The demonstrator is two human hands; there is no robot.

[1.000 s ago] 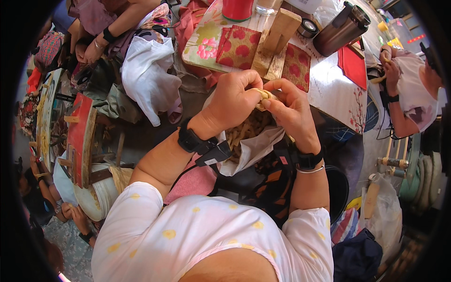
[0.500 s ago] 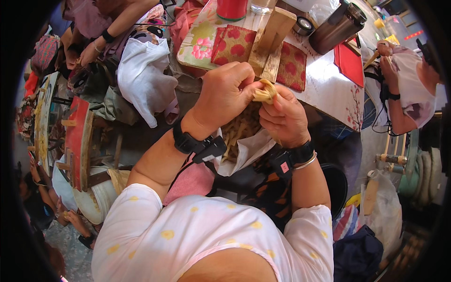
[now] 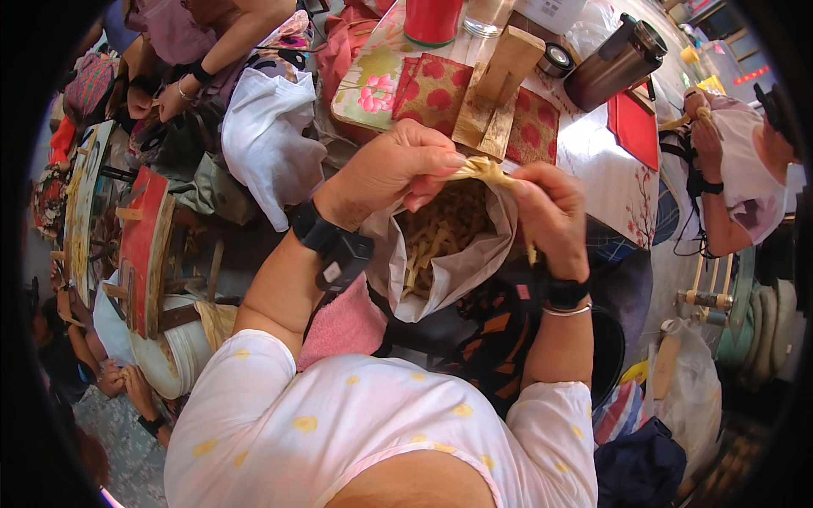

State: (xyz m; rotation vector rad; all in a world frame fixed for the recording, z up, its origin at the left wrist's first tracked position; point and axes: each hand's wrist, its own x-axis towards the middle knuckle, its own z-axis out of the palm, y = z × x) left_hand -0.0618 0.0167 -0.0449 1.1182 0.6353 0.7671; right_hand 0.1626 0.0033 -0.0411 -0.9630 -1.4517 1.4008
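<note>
My left hand [image 3: 383,171] pinches one end of a pale yellow fibrous strip [image 3: 483,172], which looks twisted or knotted in the middle. On the other side, my right hand [image 3: 555,212] grips the opposite end between thumb and fingers, and a thin tail hangs below it. The strip stretches between both hands above an open white bag [image 3: 385,269]. Inside the bag lie many similar yellowish strips [image 3: 453,222]. Just beyond my hands, an upright wooden stand [image 3: 511,63] rests on the table, with red-and-gold patterned cloth [image 3: 436,95] on both sides.
On the table [image 3: 584,165] are a red container [image 3: 432,19], a dark metal thermos [image 3: 614,68] and a red booklet [image 3: 633,131]. A pink cloth [image 3: 345,322] lies by my lap. Co-workers sit left and right, near a red wooden stool [image 3: 146,245] and a white bucket [image 3: 179,360].
My hands have moved apart, pulling the bunched strip out lengthwise. My right hand went right, my left slightly left, and more of the bag's inside shows.
</note>
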